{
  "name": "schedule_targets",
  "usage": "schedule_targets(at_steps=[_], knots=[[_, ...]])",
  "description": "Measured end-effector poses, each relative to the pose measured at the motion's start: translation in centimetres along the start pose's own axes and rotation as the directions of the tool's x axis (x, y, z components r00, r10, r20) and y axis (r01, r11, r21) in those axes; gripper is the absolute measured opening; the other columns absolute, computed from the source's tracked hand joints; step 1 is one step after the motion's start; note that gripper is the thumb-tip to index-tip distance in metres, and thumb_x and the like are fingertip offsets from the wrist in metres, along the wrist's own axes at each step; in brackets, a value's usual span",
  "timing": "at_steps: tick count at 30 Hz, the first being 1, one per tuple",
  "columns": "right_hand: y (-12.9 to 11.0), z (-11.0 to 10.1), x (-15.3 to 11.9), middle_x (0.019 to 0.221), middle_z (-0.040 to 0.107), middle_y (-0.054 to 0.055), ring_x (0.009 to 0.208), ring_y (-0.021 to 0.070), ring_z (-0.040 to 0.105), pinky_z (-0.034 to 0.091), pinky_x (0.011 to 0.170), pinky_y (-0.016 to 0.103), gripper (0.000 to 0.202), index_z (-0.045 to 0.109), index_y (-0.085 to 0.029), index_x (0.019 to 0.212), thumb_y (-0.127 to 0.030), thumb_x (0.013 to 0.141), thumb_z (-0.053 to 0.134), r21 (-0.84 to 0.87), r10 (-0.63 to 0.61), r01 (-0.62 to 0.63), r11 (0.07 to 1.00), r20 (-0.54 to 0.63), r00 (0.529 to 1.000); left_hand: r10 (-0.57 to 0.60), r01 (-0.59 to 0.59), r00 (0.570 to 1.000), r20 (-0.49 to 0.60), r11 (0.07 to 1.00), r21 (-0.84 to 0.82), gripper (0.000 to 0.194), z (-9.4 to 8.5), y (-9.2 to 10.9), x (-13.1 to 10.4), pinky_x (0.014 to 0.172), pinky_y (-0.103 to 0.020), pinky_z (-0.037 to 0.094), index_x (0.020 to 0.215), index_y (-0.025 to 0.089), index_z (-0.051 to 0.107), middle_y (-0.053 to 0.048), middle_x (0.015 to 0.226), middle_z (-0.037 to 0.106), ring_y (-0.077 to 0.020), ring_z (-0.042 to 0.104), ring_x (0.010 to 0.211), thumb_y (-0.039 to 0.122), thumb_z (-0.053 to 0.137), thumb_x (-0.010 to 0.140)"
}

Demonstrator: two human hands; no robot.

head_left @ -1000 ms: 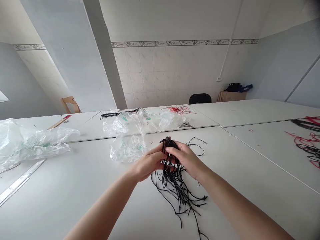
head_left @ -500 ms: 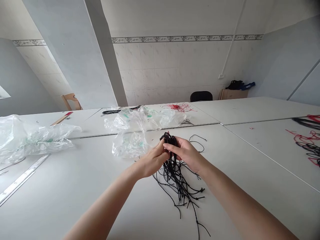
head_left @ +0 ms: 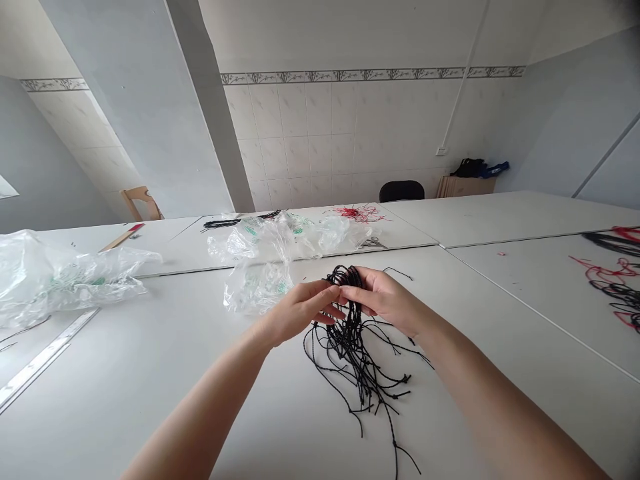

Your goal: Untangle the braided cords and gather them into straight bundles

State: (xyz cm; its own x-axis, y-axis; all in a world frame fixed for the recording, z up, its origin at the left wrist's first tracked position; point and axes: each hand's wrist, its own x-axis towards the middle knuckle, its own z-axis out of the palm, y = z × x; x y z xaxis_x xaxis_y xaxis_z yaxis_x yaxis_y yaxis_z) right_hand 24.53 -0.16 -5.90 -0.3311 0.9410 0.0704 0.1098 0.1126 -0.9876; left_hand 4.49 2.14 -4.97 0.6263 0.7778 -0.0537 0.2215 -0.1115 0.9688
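Mostly, black cords [head_left: 350, 341] trail below right grip [head_left: 387, 298].

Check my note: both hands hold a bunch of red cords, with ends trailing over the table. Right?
One slip: the cords are black, not red, as the head view shows. The left hand and right hand hold them, ends trailing over the table.

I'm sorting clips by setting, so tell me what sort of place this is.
Probably a craft workroom: large pale tables set edge to edge, a bunch of knotted black cords, and scissors lying farther back.
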Motion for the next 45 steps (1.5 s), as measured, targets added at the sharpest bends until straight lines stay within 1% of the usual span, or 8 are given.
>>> schedule_targets(at_steps=[7, 12, 15, 20, 31, 35, 39, 45], knots=[[0.0, 0.0, -0.4, 0.083, 0.058, 0.0, 0.068, 0.0115, 0.047, 0.037, 0.059, 0.026, 0.025, 0.068, -0.023, 0.1, -0.047, 0.092, 0.065, -0.138, 0.073, -0.052, 0.989, 0.147, 0.987, -0.043, 0.067, 0.997, 0.07, 0.918, -0.392, 0.048, 1.3, -2.2, 1.2, 0.088, -0.035, 0.053, 0.101, 0.013, 0.072, -0.011, 0.095, 0.069, -0.02, 0.067, 0.088, 0.059, 0.061, 0.094], [0.1, 0.0, -0.4, 0.089, 0.061, 0.002, 0.073, 0.0136, 0.052, 0.042, 0.064, 0.029, 0.027, 0.067, -0.022, 0.094, -0.049, 0.09, 0.067, -0.207, 0.1, -0.067, 0.976, 0.155, 0.983, 0.017, 0.043, 0.995, 0.101, 0.827, -0.561, 0.045, 2.2, -2.6, 1.7, 0.081, -0.032, 0.049, 0.128, 0.017, 0.067, -0.01, 0.094, 0.069, -0.0186, 0.067, 0.083, 0.05, 0.059, 0.098], [-0.1, 0.0, -0.4, 0.084, 0.059, 0.001, 0.069, 0.0121, 0.049, 0.042, 0.065, 0.029, 0.031, 0.065, -0.021, 0.086, -0.052, 0.091, 0.066, -0.232, 0.135, -0.097, 0.968, 0.152, 0.979, 0.012, 0.032, 0.997, 0.07, 0.803, -0.595, 0.044, 2.3, -2.0, 1.5, 0.078, -0.034, 0.049, 0.134, 0.021, 0.065, -0.012, 0.106, 0.07, -0.0216, 0.07, 0.083, 0.047, 0.057, 0.099], [-0.4, 0.1, -0.6, 0.084, 0.062, 0.0, 0.07, 0.0128, 0.048, 0.039, 0.066, 0.03, 0.03, 0.067, -0.023, 0.088, -0.052, 0.091, 0.065, -0.237, 0.194, -0.155, 0.959, 0.148, 0.97, 0.094, -0.089, 0.995, -0.021, 0.815, -0.573, 0.034, 2.2, -1.0, 0.8, 0.062, -0.029, 0.048, 0.119, 0.02, 0.072, -0.014, 0.137, 0.062, -0.0217, 0.071, 0.082, 0.043, 0.058, 0.099], [-0.3, 0.8, -0.6, 0.087, 0.065, 0.003, 0.066, 0.0141, 0.046, 0.038, 0.062, 0.032, 0.036, 0.064, -0.023, 0.082, -0.055, 0.095, 0.055, -0.185, 0.127, -0.08, 0.979, 0.256, 0.958, 0.076, -0.097, 0.995, -0.062, 0.852, -0.514, 0.034, 3.3, -0.5, 0.4, 0.044, -0.024, 0.04, 0.11, 0.017, 0.068, -0.013, 0.116, 0.073, -0.0192, 0.072, 0.063, 0.048, 0.061, 0.096], [-0.3, 0.7, -0.6, 0.082, 0.06, 0.001, 0.067, 0.0137, 0.044, 0.034, 0.062, 0.031, 0.039, 0.066, -0.023, 0.084, -0.059, 0.095, 0.054, -0.267, 0.18, -0.112, 0.957, 0.245, 0.953, 0.035, -0.165, 0.978, -0.208, 0.738, -0.654, 0.021, 2.9, 0.2, 0.1, 0.05, -0.025, 0.05, 0.101, 0.02, 0.064, -0.006, 0.104, 0.073, -0.0198, 0.072, 0.073, 0.038, 0.055, 0.101], [0.1, 0.5, -0.5, 0.078, 0.045, -0.002, 0.067, 0.0131, 0.038, 0.028, 0.058, 0.028, 0.04, 0.056, -0.022, 0.081, -0.062, 0.089, 0.063, -0.304, 0.147, -0.08, 0.949, 0.204, 0.968, 0.01, -0.374, 0.904, -0.428, 0.507, -0.777, 0.024, 1.0, 1.9, -0.4, 0.085, -0.033, 0.059, 0.086, 0.017, 0.059, 0.001, 0.074, 0.063, -0.014, 0.069, 0.08, 0.019, 0.044, 0.105], [-0.1, 0.8, -0.6, 0.071, 0.041, -0.004, 0.064, 0.0122, 0.033, 0.024, 0.056, 0.028, 0.045, 0.051, -0.022, 0.077, -0.064, 0.087, 0.064, -0.29, 0.154, -0.062, 0.955, 0.308, 0.939, 0.017, -0.519, 0.843, -0.537, 0.282, -0.807, 0.034, -2.9, 3.9, -2.2, 0.064, -0.022, 0.055, 0.084, 0.017, 0.053, 0.005, 0.059, 0.05, -0.007, 0.056, 0.052, 0.012, 0.027, 0.107]])
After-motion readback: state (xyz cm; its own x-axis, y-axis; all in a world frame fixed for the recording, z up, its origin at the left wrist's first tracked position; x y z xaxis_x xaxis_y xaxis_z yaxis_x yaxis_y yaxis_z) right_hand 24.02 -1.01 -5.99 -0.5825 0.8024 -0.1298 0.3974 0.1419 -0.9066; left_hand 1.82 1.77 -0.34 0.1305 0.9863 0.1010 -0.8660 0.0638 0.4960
